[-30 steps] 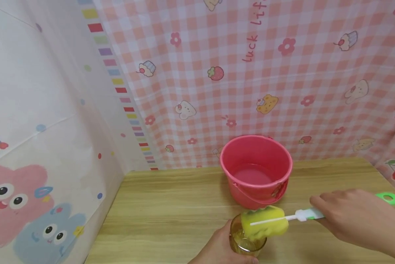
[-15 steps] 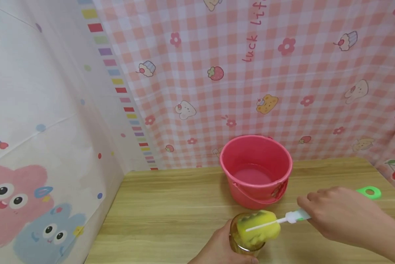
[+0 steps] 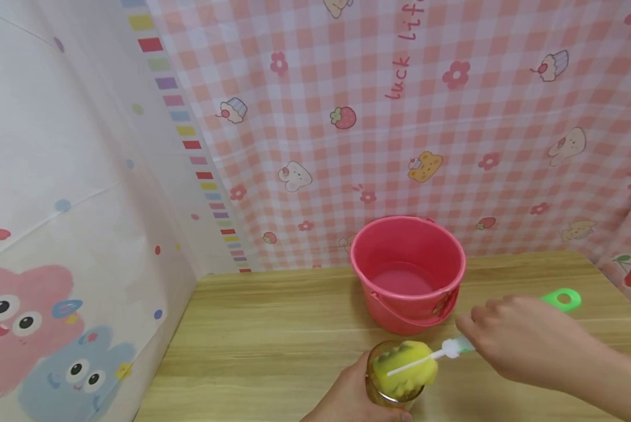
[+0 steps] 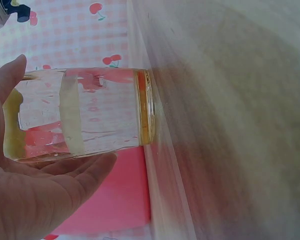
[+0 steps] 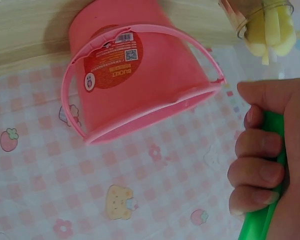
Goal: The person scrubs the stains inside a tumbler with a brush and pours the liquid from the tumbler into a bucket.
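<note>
The glass jar (image 3: pixel 394 381) stands at the table's (image 3: pixel 273 340) 6 o'clock edge, partly cut off, gripped by the left hand (image 3: pixel 352 398), while the right hand (image 3: pixel 526 340) clasps the sponge brush (image 3: pixel 405 368), hiding most of its handle.

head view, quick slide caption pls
Left hand holds a glass while right hand pushes a sponge brush in.

left hand (image 3: pixel 354 398): we see it bare, no sleeve | right hand (image 3: pixel 526 340): bare, forearm uncovered | fingers (image 5: pixel 255 172): short plain nails (no rings, as we see)
</note>
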Demonstrator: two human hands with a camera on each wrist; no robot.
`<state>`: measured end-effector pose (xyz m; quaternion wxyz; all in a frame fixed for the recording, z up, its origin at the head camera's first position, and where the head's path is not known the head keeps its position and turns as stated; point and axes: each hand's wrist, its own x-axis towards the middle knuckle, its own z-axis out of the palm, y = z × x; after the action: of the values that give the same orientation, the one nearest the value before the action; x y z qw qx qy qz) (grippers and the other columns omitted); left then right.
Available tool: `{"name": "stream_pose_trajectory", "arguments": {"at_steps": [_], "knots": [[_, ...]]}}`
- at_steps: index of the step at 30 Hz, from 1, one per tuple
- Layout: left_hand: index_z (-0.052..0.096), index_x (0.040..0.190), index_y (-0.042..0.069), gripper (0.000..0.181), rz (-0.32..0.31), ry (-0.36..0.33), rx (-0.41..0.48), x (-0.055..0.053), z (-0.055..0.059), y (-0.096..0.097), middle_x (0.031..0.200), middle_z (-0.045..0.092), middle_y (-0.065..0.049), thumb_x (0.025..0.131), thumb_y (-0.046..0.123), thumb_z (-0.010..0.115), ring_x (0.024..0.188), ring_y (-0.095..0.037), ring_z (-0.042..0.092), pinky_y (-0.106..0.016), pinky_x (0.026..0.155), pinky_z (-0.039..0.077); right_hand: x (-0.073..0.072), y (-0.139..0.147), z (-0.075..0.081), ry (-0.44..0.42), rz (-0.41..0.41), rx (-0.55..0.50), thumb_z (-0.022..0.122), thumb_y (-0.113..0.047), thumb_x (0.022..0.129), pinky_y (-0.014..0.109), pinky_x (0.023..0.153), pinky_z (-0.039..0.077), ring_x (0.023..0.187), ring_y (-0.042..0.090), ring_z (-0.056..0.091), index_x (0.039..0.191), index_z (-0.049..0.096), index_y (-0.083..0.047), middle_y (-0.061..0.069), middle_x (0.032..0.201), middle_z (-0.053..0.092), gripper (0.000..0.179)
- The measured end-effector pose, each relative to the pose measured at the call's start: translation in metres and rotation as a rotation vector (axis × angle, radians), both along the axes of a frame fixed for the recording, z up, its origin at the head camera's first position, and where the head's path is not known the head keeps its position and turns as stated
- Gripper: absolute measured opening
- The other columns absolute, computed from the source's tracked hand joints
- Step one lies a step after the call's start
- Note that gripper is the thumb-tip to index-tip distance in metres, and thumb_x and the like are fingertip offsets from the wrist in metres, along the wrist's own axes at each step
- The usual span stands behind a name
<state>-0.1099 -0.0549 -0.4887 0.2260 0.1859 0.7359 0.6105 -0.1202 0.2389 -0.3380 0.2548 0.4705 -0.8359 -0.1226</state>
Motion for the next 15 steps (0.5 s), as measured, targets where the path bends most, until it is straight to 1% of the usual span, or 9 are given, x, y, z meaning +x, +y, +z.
{"name": "stream_pose_trajectory", "arguments": {"at_steps": [1,3,6,10,15], "knots": [[0.049,0.145,0.042,0.086,-0.001,0.000,0.002,0.000,0.000,0.000,0.133,0.064,0.017,0.075,0.023,0.097,0.124,-0.006,0.059,-0.030,0.110,0.041,0.000,-0.001,0.001,0.016,0.004,0.016,0.024,-0.001,0.086,0.024,0.046,0.017,0.051,0.010,0.021,0.074,0.043,-0.015,-0.008,0.060,0.024,0.027],[0.049,0.145,0.042,0.086,-0.002,0.000,0.002,0.000,0.000,0.001,0.132,0.064,0.017,0.075,0.023,0.097,0.124,-0.006,0.059,-0.029,0.110,0.042,-0.001,-0.005,0.003,0.045,0.017,0.042,0.019,0.000,0.087,0.024,0.046,0.018,0.051,0.010,0.022,0.074,0.043,-0.015,-0.007,0.059,0.024,0.031],[0.050,0.144,0.043,0.086,0.002,-0.015,0.003,0.001,0.001,0.001,0.132,0.064,0.016,0.075,0.023,0.097,0.123,-0.006,0.060,-0.029,0.108,0.042,-0.003,-0.010,0.006,0.093,0.050,0.065,0.009,-0.001,0.090,0.025,0.048,0.018,0.052,0.010,0.020,0.073,0.042,-0.015,-0.007,0.059,0.023,0.040],[0.049,0.144,0.043,0.086,0.006,-0.021,-0.004,0.002,0.002,0.001,0.131,0.065,0.016,0.075,0.024,0.097,0.120,-0.007,0.061,-0.030,0.107,0.044,-0.005,-0.018,0.010,0.138,0.059,0.106,0.009,0.000,0.090,0.026,0.048,0.021,0.050,0.011,0.021,0.071,0.041,-0.014,-0.005,0.057,0.023,0.040],[0.049,0.144,0.043,0.085,0.002,-0.010,-0.002,0.001,0.000,0.001,0.130,0.065,0.015,0.076,0.025,0.096,0.118,-0.008,0.062,-0.029,0.105,0.046,-0.006,-0.028,0.016,0.211,0.038,0.187,0.011,0.003,0.090,0.026,0.049,0.022,0.049,0.013,0.023,0.070,0.040,-0.011,-0.002,0.057,0.025,0.038]]}}
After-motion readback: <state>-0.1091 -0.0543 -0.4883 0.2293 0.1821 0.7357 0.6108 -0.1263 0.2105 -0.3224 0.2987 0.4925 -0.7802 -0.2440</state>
